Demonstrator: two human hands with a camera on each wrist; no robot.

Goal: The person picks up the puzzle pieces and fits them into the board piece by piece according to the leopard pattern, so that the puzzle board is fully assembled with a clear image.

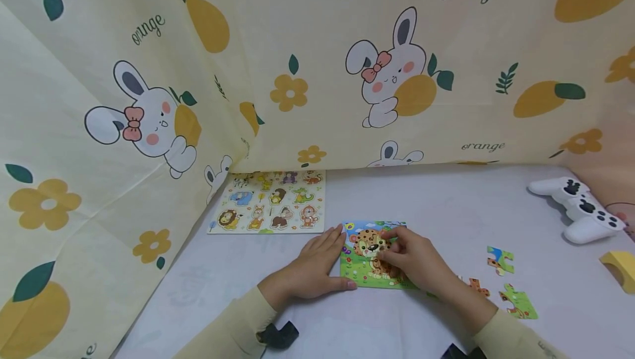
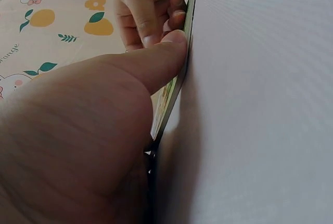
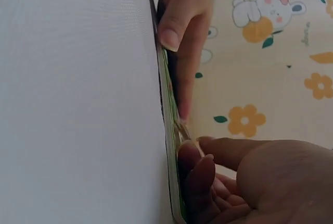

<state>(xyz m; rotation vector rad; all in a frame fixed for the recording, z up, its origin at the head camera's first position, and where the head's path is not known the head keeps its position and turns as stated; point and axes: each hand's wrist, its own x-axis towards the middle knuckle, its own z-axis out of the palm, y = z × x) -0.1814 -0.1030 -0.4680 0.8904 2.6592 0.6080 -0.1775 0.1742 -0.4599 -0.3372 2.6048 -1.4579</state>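
A jigsaw board [image 1: 353, 276] with a spotted leopard cub on green grass lies flat on the white table. My left hand [image 1: 310, 271] rests along its left side, fingers straight, with the thumb on the lower left corner. Over the cub picture, my right hand [image 1: 415, 260] pinches a small jigsaw piece [image 3: 183, 129] between thumb and forefinger; the piece shows edge-on in the right wrist view, tilted against the board. The fingers hide most of that piece and the board's right part.
Several loose jigsaw pieces [image 1: 519, 301] lie right of the board, some partly behind the right forearm. An animal peg board [image 1: 263, 231] is at the back left. A white game controller [image 1: 577, 210] and a yellow arched block [image 1: 620, 269] sit at the right. A printed curtain [image 1: 317, 28] borders the table.
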